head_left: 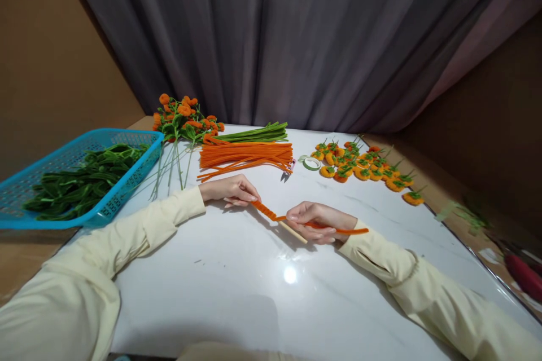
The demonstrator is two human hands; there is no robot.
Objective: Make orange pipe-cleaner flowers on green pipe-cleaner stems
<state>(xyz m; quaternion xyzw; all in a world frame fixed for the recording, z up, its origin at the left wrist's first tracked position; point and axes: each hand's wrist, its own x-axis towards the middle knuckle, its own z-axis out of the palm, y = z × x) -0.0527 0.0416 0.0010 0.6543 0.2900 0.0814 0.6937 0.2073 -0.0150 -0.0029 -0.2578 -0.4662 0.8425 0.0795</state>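
"From the head camera, where are the edges?"

"The white tabletop (220,310) has its right edge slanting down beyond the right sleeve (381,259). A blue basket (127,131) sits across the left edge, and a grey curtain (288,39) hangs behind the far one."

"And room for moving?"

"White surface stretches between that sleeve and the left sleeve (148,234), with a few dark specks. Farther back lie an orange bundle (245,157) and, toward the right edge, orange flower heads (362,172)."

"The hands?"

"The left hand (235,190) pinches the coiled end of a fuzzy orange stem (266,211); the right hand (315,219) pinches its straight part, the tail crossing the wrist."

"How does that stem look?"

"Tightly ridged where it winds around a pale stick (295,233), then straight. It's held between both hands, over the table's middle."
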